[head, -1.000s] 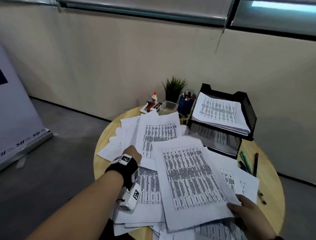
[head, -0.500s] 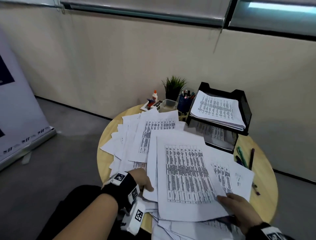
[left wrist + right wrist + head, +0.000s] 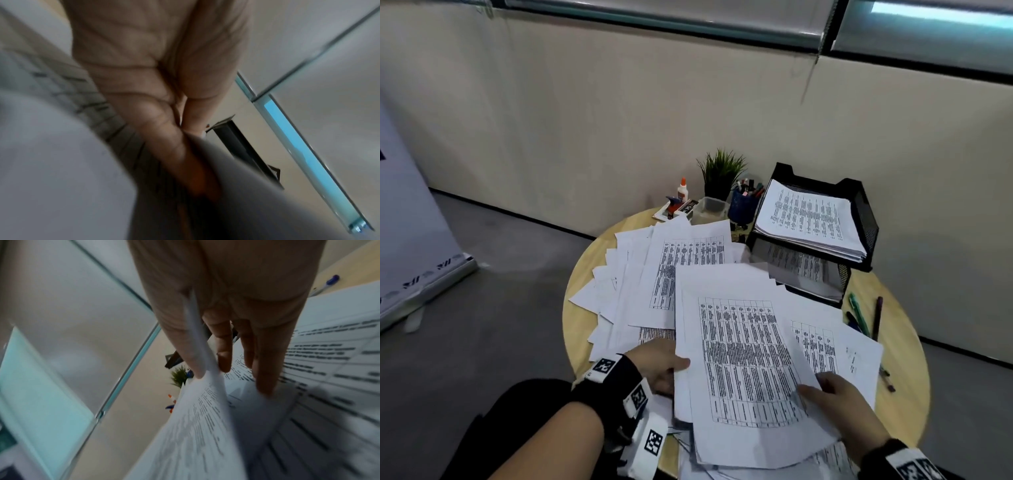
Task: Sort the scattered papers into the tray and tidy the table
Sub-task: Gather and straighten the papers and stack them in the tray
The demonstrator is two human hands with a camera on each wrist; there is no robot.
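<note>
Printed white sheets lie scattered over the round wooden table (image 3: pixel 904 387). On top, near the front edge, is a small bundle of papers (image 3: pixel 743 359) with a table printed on it. My left hand (image 3: pixel 664 366) grips its left edge, thumb on top, fingers hidden under the sheets (image 3: pixel 236 186). My right hand (image 3: pixel 828 394) pinches its lower right corner, thumb above and fingers beneath the papers (image 3: pixel 205 418). A black two-tier mesh tray (image 3: pixel 859 219) stands at the back right, with a stack of printed sheets (image 3: pixel 808 219) in its top tier and more in the lower tier.
Behind the papers stand a small potted plant (image 3: pixel 722 171), a blue pen cup (image 3: pixel 743 205), a clear box (image 3: pixel 709 209), a glue bottle (image 3: pixel 682 189) and a stapler (image 3: pixel 674 205). Pens (image 3: pixel 859 315) lie right of the tray. A wall runs close behind the table.
My left hand drew back from the middle of the pile to the near left edge of the top bundle and took hold of it. The bundle now sits squarer between both hands.
</note>
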